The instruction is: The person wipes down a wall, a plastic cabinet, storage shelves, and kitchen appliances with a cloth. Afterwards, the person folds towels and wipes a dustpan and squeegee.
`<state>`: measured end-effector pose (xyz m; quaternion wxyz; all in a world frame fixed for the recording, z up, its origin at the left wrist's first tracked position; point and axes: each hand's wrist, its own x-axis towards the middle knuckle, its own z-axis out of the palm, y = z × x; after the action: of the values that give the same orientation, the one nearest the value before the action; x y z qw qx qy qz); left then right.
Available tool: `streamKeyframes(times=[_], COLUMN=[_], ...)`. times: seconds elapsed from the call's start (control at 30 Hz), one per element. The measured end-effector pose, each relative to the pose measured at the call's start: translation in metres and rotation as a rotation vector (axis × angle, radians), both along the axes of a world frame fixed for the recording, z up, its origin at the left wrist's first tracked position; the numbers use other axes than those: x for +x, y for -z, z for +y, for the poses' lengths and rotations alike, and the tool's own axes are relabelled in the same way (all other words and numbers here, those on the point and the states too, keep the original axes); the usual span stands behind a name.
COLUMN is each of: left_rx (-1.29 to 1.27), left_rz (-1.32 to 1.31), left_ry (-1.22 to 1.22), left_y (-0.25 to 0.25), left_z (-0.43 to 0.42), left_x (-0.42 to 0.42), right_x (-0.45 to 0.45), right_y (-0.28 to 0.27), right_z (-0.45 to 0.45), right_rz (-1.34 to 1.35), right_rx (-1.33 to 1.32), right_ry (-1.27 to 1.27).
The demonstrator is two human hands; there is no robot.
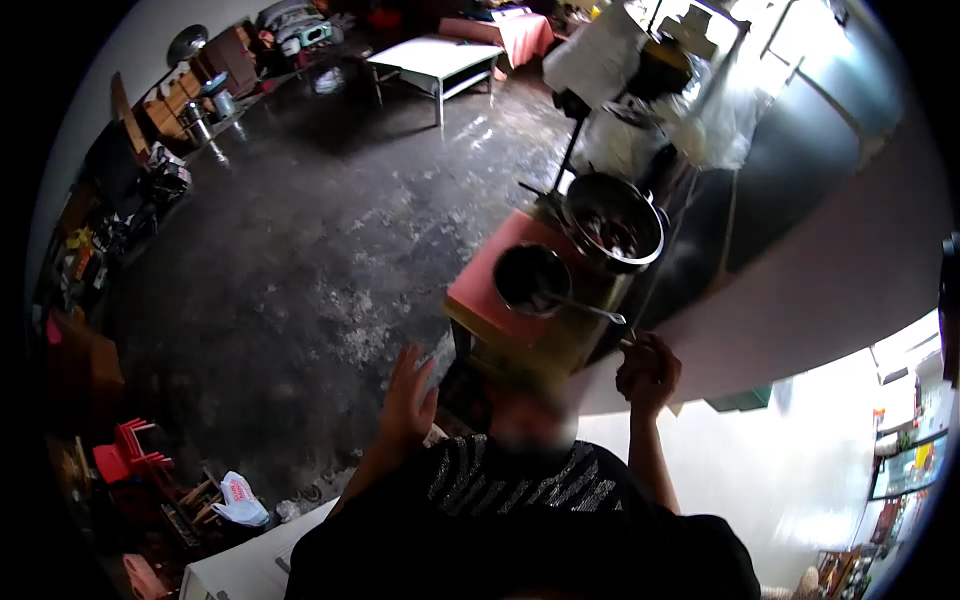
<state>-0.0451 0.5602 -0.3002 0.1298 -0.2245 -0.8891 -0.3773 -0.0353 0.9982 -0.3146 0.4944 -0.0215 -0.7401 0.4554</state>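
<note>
Ladle (590, 308) in the dark round pot (513, 272), handle slanting over the rim toward the right hand (650, 372). Pot on the pink surface (472, 288) of a small stand (560, 352); just beyond it and to the right, larger metal pan (630, 265) with dark contents (612, 228) — too dim to name. Right hand near the free end of the ladle handle, fingers curled inward; cannot tell how tightly, or around what, if anything. Left hand (406, 397) raised on the other side of the stand, well apart from the pot, fingers loosely spread and grasp empty. Between the forearms, black top (520, 480) with glittering slanted stripes. Beyond the pan, hanging white plastic bags (598, 65); farther off, on the dark floor (300, 230), low white table (425, 55). At lower left, red seat (130, 455) — printed white bag (240, 500) near it.
</note>
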Motion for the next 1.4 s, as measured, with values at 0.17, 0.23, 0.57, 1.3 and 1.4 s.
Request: streamKeyframes(times=[0.17,0.23,0.57,1.3,1.4], left_rx=[0.221,0.420,0.596,0.935,0.859], left_rz=[-0.557,-0.596,-0.709,-0.290,-0.264], left_ry=[-0.132,-0.078,0.035,-0.046,-0.127], left_y=[-0.005,-0.017,-0.029,-0.132,-0.102], left_z=[-0.074,-0.092,-0.174,-0.284,-0.254], left_x=[-0.020,-0.032,-0.054,0.043,-0.022], right_x=[-0.051,-0.076,-0.159,-0.179,-0.160], right_y=[-0.118,-0.125,-0.033,-0.178,-0.202], right_z=[-0.136,-0.183,-0.384,-0.450,-0.464], right_rz=[-0.107,-0.248,-0.704,-0.526,-0.453], right_rx=[-0.104,0.058,-0.116,0.235,0.457], right_ry=[-0.385,-0.495,-1.678,-1.717,-1.843])
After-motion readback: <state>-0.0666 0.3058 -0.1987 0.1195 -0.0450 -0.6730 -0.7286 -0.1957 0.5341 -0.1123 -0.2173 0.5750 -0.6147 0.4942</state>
